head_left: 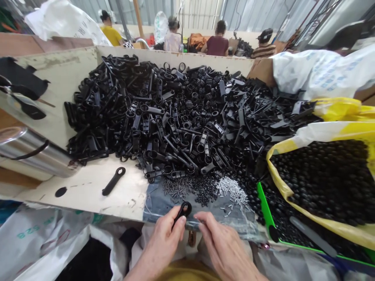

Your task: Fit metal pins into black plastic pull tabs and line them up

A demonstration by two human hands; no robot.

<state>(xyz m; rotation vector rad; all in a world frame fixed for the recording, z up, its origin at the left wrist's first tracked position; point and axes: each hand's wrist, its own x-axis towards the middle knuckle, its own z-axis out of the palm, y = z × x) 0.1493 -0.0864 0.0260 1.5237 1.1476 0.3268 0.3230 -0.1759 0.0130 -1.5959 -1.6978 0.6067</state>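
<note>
My left hand [167, 231] grips a black plastic handle with a ring at one end [185, 210], its ring pointing up and away from me. Just to the right, my right hand [218, 238] has its thumb and fingers drawn together close to the ring, not touching it. Whatever sits between those fingertips is too small to make out. Beyond both hands lie a pile of silvery pins [231, 189], small dark screw-like pieces [177, 187] and tiny black parts [205, 191] on a plastic-covered patch [164, 208]. One similar ring-ended handle [114, 181] rests alone on the pale board at left.
A large heap of black plastic parts [175, 117] fills the wooden bin. At right, a yellow-edged sack [278, 171] holds black round pieces beside a green-edged tray [265, 210]. A steel flask [38, 150] lies left. Several people sit beyond the back wall [187, 57].
</note>
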